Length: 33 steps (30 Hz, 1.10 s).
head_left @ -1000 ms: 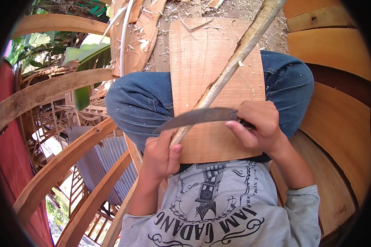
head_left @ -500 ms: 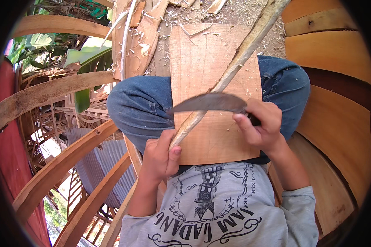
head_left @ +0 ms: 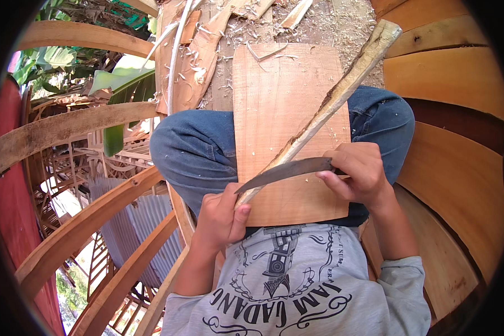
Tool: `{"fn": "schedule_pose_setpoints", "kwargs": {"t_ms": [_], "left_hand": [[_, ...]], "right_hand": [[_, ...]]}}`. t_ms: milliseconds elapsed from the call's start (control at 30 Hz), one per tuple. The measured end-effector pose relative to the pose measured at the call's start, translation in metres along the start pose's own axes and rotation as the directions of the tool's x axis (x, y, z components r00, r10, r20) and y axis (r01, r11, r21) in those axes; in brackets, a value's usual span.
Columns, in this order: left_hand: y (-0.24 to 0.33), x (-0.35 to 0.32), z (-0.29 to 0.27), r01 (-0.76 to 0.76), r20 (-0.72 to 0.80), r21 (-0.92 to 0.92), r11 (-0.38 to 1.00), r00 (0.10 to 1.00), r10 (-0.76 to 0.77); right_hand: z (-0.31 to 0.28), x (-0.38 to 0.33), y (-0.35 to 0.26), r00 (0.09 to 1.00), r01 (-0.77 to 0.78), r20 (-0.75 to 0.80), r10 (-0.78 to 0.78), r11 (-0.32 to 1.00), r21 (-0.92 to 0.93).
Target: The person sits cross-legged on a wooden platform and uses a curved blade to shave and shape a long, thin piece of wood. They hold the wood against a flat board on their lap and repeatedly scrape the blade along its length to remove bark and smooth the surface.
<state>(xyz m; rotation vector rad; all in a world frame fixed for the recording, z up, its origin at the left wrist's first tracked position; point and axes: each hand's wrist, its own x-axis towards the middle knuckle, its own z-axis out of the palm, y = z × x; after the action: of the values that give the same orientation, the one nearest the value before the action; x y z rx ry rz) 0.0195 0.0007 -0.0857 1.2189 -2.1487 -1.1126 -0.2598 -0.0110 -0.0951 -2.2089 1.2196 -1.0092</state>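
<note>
My left hand [head_left: 223, 217] is wrapped round the near end of a long pale wooden stick [head_left: 319, 115], which slants up and away to the right. Dark, rough bark runs along one edge of it. In my right hand [head_left: 357, 171] is a curved knife [head_left: 288, 171]; its grey blade lies across the stick, with the tip close to my left fingers. The fingers hide most of the knife's handle. Under both, a flat wooden board [head_left: 290, 204] rests across my lap between my knees.
Wood shavings [head_left: 341, 33] and cut strips lie on the plank floor ahead. A broad wood offcut [head_left: 210, 61] sits at the far left. Curved wooden rails [head_left: 89, 224] stand on my left, and a wooden plank wall [head_left: 448, 157] rises on my right.
The blade has come down the stick toward my left hand. The stick's far end has shifted nearer and now shows whole. My left hand keeps its hold.
</note>
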Motion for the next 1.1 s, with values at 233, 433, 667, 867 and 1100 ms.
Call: {"fn": "schedule_pose_setpoints", "kwargs": {"t_ms": [233, 433, 667, 867, 1100], "left_hand": [[-0.007, -0.01, -0.01, 0.189, 0.115, -0.257, 0.948, 0.98, -0.164], [0.002, 0.004, -0.016, 0.39, 0.318, -0.455, 0.801, 0.911, -0.263], [0.023, 0.009, -0.017, 0.364, 0.298, -0.41, 0.836, 0.92, -0.254], [0.054, 0.0, -0.024, 0.35, 0.256, -0.089, 0.933, 0.913, -0.318], [0.078, 0.003, -0.023, 0.396, 0.264, -0.129, 0.909, 0.897, -0.354]], "right_hand": [[0.001, -0.022, -0.002, 0.548, -0.497, -0.308, 0.778, 0.599, 0.628], [0.027, -0.04, -0.015, 0.852, -0.441, -0.191, 0.488, 0.865, 0.239], [0.027, -0.002, -0.026, 0.844, -0.508, -0.115, 0.524, 0.849, 0.144], [0.0, 0.006, 0.0, 0.919, -0.36, -0.276, 0.283, 0.887, -0.29], [-0.01, 0.02, 0.016, 0.786, -0.512, -0.446, 0.427, 0.855, -0.082]]}}
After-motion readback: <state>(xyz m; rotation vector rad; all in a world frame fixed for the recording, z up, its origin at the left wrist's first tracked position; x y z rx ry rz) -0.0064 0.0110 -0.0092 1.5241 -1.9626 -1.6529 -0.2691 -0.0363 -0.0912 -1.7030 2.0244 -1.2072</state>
